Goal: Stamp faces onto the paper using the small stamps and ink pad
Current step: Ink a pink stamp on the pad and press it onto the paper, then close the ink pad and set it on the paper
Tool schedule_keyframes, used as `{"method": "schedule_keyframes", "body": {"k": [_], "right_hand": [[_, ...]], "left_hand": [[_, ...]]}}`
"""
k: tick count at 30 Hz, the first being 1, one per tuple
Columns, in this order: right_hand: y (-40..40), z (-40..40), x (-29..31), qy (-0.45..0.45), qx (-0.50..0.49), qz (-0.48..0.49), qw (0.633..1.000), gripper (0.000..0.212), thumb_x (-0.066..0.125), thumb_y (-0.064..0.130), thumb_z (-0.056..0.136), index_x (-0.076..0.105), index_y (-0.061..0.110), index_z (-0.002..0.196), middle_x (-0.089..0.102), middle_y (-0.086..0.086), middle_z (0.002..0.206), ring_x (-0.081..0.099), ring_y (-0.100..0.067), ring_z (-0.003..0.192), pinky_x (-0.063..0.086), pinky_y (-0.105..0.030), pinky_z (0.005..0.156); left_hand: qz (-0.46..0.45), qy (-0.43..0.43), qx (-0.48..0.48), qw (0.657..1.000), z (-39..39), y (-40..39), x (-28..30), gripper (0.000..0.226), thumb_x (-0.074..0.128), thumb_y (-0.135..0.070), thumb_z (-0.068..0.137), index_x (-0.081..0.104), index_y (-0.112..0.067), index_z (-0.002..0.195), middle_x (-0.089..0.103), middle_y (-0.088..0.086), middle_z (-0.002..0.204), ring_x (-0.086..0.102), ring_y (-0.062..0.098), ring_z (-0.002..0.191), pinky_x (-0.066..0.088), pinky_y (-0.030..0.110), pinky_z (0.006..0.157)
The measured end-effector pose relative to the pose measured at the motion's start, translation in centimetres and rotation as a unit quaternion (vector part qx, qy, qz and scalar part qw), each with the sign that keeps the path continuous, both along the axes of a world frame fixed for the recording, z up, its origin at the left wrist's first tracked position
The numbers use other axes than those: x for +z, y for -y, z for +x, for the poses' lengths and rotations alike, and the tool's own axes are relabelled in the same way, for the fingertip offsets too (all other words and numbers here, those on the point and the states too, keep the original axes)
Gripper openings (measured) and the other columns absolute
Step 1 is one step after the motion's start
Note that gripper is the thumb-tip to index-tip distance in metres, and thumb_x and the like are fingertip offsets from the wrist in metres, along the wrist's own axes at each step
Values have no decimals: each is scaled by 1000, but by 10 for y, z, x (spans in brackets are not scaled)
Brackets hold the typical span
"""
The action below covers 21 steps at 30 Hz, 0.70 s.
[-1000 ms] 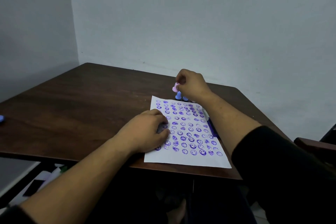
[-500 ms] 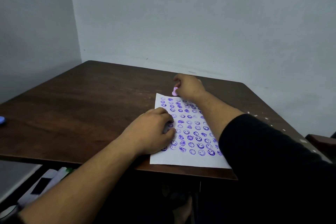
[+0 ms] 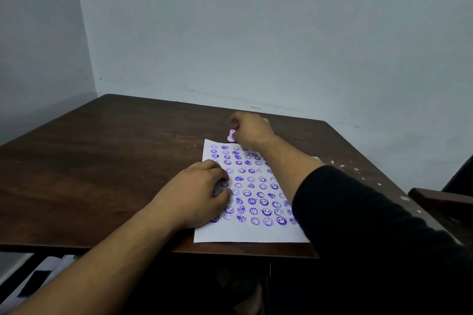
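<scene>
A white paper [image 3: 252,234] covered with several rows of purple stamped faces lies at the near edge of the table. My left hand [image 3: 197,194] rests on the paper's left side with its fingers curled, pressing it down. My right hand [image 3: 249,129] reaches past the paper's far edge and is closed on a small pink stamp [image 3: 231,135], which stands upright with its base on the table just beyond the paper. My right forearm and black sleeve cover the paper's right side. The ink pad is hidden.
The dark wooden table [image 3: 102,161] stands in a corner between two pale walls. White flecks dot its right edge [image 3: 358,174]. A dark chair arm [image 3: 440,197] sits at the right. Papers lie on the floor at the lower left [image 3: 38,279].
My right hand has brought the pink stamp down from above the far edge of the paper to the table surface. My left hand stays on the paper. The view has shifted slightly.
</scene>
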State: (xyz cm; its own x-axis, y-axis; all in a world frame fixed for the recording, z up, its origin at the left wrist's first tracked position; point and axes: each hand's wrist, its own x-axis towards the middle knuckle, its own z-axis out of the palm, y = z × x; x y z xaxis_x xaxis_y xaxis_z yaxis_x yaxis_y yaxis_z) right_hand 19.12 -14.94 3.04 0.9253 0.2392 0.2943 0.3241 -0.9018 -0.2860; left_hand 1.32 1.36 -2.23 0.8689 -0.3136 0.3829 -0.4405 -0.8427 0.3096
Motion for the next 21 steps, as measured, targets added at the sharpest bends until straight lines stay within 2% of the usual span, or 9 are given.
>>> {"method": "schedule_keyframes", "body": {"k": [3,5,7,8,10,12,14,18,21], "right_hand": [[1,-6,15,-2,4,13,1000,57,85,23,79,67,29,132,79,7,116,70,-18,114,41,-40,112],[3,-10,23,-3,9,29,1000,54,79,18,79,66,30,130,82,8,99,75,-9,91,46,-38,107],[7,-14,30,8,13,43,999,43,68,17,86,64,32,126,78,14,77,68,1,66,51,-34,96],[9,-18,33,14,13,49,999,39,65,19,89,64,34,125,77,15,75,68,-1,65,53,-31,91],[16,-25,40,29,15,56,998,35,64,24,91,65,36,124,82,10,91,73,-12,77,55,-31,90],[28,-30,43,53,14,59,997,36,69,28,90,67,35,126,80,7,114,75,-17,97,53,-38,101],[46,-35,43,65,5,74,995,37,72,31,90,69,33,126,77,7,125,73,-22,106,51,-42,106],[91,-46,32,57,-35,115,991,31,77,33,88,73,31,119,76,9,124,68,-17,117,51,-42,106],[127,-56,19,45,-75,170,982,26,80,34,87,75,31,113,76,10,118,69,-11,111,51,-29,96]], "left_hand": [[-2,-1,1,1000,0,-1,-1,42,53,-53,92,64,-32,127,58,-17,126,54,8,115,47,29,95],[-3,-2,0,1000,1,-1,-2,42,53,-53,93,64,-32,127,58,-18,126,54,7,115,46,28,95],[-6,-2,-1,1000,1,-1,-1,42,53,-53,93,64,-32,127,58,-18,126,54,6,115,46,28,96],[-7,-3,-1,1000,0,-2,-1,43,53,-54,93,64,-32,127,58,-19,126,54,6,115,47,28,96],[-6,-4,-1,1000,0,-2,-1,43,52,-54,93,64,-32,128,58,-19,126,53,4,115,47,28,96],[-5,-5,-1,1000,0,-2,0,43,51,-55,93,63,-33,128,57,-21,125,52,3,114,47,27,95],[-3,-6,-1,1000,0,-2,0,43,50,-56,93,63,-34,127,56,-22,125,52,2,113,47,26,94],[-1,-10,-5,1000,1,-2,0,43,49,-57,93,62,-35,128,55,-23,125,50,-1,112,44,22,91],[0,-15,-7,1000,3,-2,-1,44,49,-58,93,61,-35,129,54,-24,126,49,-2,112,43,21,91]]}}
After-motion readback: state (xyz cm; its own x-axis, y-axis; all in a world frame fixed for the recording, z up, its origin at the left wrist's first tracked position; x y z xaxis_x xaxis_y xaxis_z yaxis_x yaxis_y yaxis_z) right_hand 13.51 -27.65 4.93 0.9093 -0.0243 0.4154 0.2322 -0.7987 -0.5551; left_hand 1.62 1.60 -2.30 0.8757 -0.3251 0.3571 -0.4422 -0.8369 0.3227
